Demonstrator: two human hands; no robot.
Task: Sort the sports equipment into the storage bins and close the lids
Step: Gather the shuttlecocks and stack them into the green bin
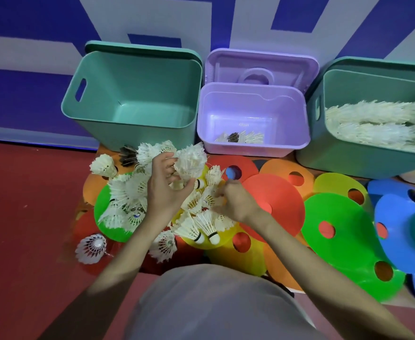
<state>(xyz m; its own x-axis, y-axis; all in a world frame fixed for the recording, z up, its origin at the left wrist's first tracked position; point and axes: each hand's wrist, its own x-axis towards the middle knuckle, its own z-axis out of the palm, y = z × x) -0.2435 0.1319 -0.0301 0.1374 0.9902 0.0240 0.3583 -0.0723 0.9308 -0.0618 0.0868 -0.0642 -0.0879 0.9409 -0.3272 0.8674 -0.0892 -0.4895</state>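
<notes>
A heap of white shuttlecocks lies on coloured flat cones on the red floor. My left hand is shut on a bunch of white shuttlecocks, lifted just above the heap. My right hand pinches a shuttlecock in the heap beside it. Three open bins stand against the wall: an empty teal bin on the left, a purple bin in the middle with a few shuttlecocks inside, and a teal bin on the right filled with rows of stacked shuttlecocks.
Flat disc cones in red, green, orange, yellow and blue overlap across the floor to the right. A purple lid and a teal lid lean behind their bins. A dark-feathered shuttlecock lies near the left bin.
</notes>
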